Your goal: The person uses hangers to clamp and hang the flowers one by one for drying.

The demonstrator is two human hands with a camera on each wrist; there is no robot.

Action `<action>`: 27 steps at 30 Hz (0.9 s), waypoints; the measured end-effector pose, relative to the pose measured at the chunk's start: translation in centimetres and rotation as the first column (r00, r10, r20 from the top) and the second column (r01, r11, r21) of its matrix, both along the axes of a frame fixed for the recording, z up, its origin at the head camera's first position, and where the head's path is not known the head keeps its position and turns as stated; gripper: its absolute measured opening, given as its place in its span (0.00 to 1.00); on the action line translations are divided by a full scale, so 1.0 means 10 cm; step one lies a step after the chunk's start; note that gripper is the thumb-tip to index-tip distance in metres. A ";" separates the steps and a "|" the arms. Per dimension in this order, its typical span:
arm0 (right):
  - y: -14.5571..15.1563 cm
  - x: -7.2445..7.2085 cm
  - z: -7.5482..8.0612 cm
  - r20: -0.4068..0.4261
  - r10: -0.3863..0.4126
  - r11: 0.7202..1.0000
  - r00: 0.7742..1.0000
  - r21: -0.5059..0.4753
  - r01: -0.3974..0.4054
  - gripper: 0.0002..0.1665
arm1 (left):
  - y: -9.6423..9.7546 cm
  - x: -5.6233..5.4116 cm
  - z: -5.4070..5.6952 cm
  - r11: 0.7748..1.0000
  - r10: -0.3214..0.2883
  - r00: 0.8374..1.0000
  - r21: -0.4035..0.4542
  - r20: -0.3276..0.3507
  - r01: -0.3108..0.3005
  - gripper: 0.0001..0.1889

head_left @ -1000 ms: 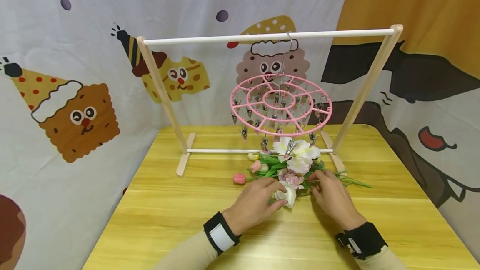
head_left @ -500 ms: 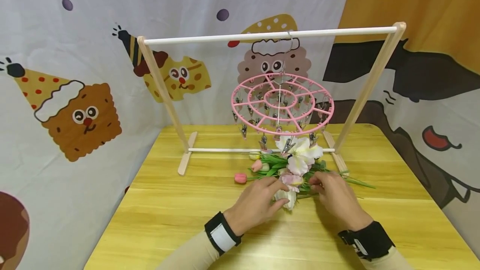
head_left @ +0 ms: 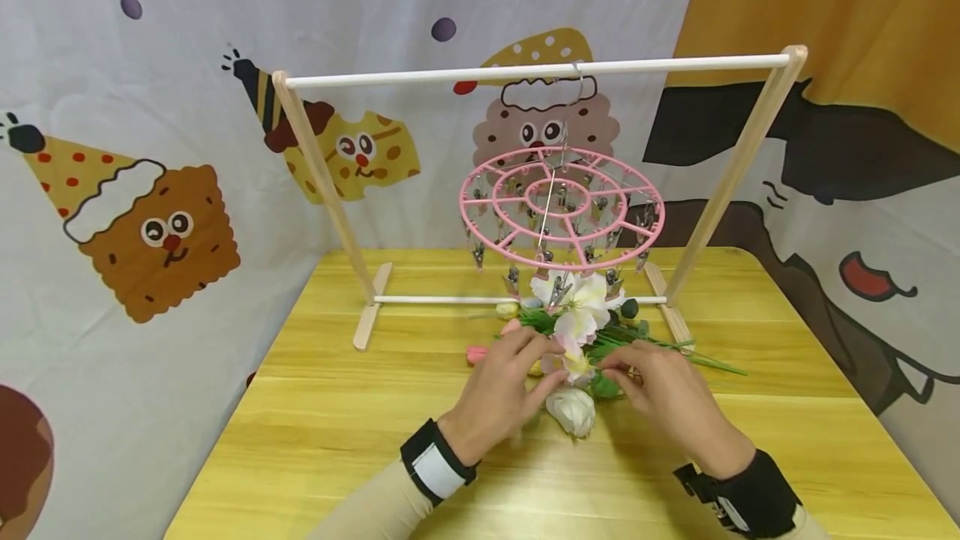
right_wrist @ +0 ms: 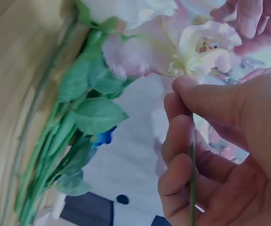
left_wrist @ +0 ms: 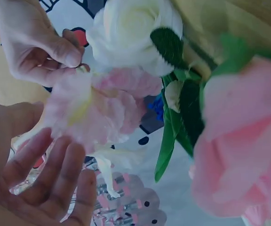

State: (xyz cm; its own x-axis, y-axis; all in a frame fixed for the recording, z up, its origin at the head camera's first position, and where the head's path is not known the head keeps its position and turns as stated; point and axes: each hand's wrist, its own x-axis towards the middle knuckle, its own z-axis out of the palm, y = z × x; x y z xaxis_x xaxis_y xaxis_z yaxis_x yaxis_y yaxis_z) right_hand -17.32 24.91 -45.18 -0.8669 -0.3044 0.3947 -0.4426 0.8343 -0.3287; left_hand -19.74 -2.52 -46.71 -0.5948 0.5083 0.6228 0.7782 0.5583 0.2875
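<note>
A pale pink artificial flower with a yellow centre is raised between the hands. My right hand pinches its thin green stem just under the bloom, thumb against forefinger. My left hand is at the petals from the other side, with fingers loosely bent and spread, fingertips right at the petal edge in the left wrist view. A white rose lies just in front of the hands. Behind them is a bunch of flowers with a large white bloom and a coral tulip.
A pink round clip hanger with several metal clips hangs from the white rod of a wooden stand, its lowest clips right at the large white bloom. Green stems reach right across the wooden table. A cartoon-print cloth hangs behind.
The pink flower has come up from the bunch in my right hand, which has moved slightly left. My left hand has shifted from the white rose to the pink petals. The hanger has turned a little.
</note>
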 end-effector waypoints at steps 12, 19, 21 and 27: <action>-0.30 -0.01 0.08 -0.119 0.145 0.987 0.982 -0.054 -0.152 0.13 | -0.07 -0.04 0.08 0.997 0.083 0.972 0.014 -0.222 -0.082 0.19; -0.47 -0.02 0.14 -0.127 0.179 0.983 0.976 -0.019 -0.183 0.14 | -0.13 -0.06 0.12 0.991 0.091 0.955 -0.073 -0.282 -0.116 0.13; -0.52 -0.01 0.17 -0.145 0.180 0.982 0.973 -0.024 -0.185 0.14 | -0.15 -0.05 0.13 0.988 0.087 0.956 -0.095 -0.281 -0.118 0.11; -0.63 -0.01 0.22 -0.196 0.211 0.974 0.958 -0.039 -0.223 0.18 | -0.18 -0.04 0.13 0.981 0.099 0.962 -0.134 -0.254 -0.137 0.05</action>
